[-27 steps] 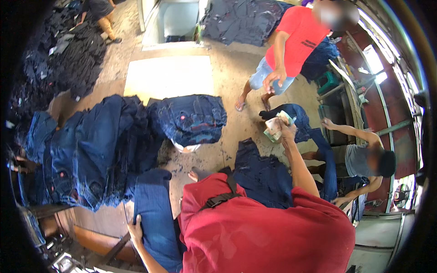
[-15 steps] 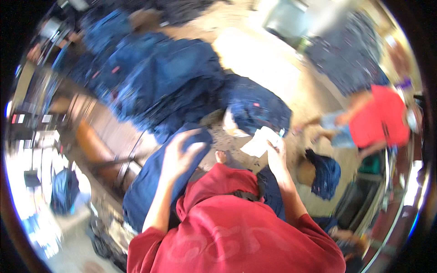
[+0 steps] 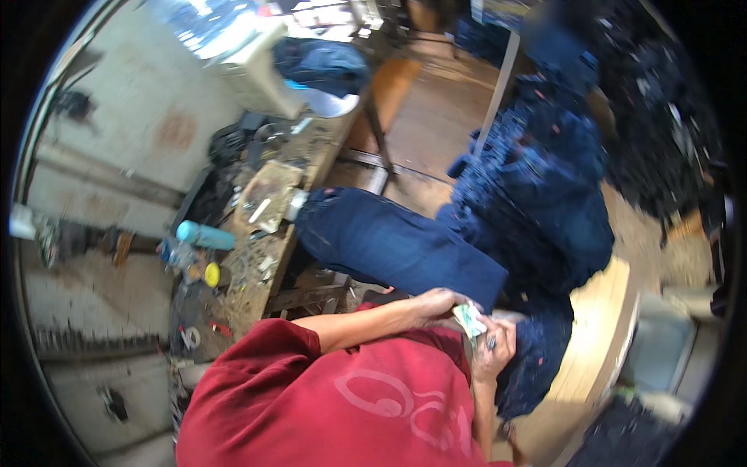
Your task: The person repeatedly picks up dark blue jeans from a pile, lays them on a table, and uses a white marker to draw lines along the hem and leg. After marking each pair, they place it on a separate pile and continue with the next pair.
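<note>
Both hands meet low in the middle, in front of my red shirt. Between them is a small folded piece of pale paper with green marks (image 3: 469, 321). My left hand (image 3: 437, 305) is closed, its fingertips pinching the paper's left side. On the other side, my right hand (image 3: 495, 347) is closed too, its fingers curled at the paper's edge. A small dark thing shows between the right fingers; its kind cannot be made out. Just beyond the hands, folded dark blue jeans (image 3: 397, 243) stretch from the workbench toward my lap.
A cluttered wooden workbench (image 3: 307, 148) on the left holds a light blue bottle (image 3: 205, 235), a yellow-capped container (image 3: 212, 274) and a tape roll (image 3: 190, 337). A large denim heap (image 3: 537, 210) lies to the right. Dark garments (image 3: 654, 117) are piled at the far right.
My view has swung left toward the workbench. My left hand, open and apart before, has come over to the right hand and closed on the paper. The person in red is out of view.
</note>
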`<state>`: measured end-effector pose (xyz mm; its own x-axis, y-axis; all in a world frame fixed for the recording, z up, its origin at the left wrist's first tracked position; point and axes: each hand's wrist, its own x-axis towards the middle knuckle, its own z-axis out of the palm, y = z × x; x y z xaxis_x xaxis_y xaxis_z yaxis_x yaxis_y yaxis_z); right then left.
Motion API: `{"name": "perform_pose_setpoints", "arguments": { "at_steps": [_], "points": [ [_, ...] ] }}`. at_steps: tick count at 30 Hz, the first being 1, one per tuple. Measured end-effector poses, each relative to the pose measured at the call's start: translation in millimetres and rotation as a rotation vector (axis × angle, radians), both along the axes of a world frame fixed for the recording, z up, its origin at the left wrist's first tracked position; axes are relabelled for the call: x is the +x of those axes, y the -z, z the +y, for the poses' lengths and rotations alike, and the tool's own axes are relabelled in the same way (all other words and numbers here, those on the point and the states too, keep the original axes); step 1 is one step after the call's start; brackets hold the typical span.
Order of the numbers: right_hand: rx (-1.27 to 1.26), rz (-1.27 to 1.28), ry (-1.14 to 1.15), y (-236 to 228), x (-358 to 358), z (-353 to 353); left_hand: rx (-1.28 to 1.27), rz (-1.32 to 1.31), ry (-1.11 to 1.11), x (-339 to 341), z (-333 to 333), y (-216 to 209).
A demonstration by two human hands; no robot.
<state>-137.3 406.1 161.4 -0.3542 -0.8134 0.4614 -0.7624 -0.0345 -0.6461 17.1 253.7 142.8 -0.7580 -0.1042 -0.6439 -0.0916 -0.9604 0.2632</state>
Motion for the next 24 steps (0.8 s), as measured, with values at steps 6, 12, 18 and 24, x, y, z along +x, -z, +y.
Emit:
{"name": "perform_pose_setpoints", "arguments": {
  "at_steps": [6, 12, 18, 24],
  "points": [
    [0.079, 0.043, -0.587, -26.8, -10.2, -40.3, -0.183, 0.070, -0.042, 53.4, 25.6, 5.4],
    [0.283, -0.296, -0.938, -39.7, 10.4, -81.0, -0.598, -0.259, -0.317, 154.8, 47.2, 16.0],
    [0.280, -0.322, -0.832, -53.1, 49.6, -115.6, -0.887, -0.612, -0.755, 335.6, 34.6, -44.3],
    [0.229, -0.400, -0.779, -47.7, 125.8, -140.7, -1.179, -0.947, -1.612, 601.4, 17.7, -192.0]
  ]
}}
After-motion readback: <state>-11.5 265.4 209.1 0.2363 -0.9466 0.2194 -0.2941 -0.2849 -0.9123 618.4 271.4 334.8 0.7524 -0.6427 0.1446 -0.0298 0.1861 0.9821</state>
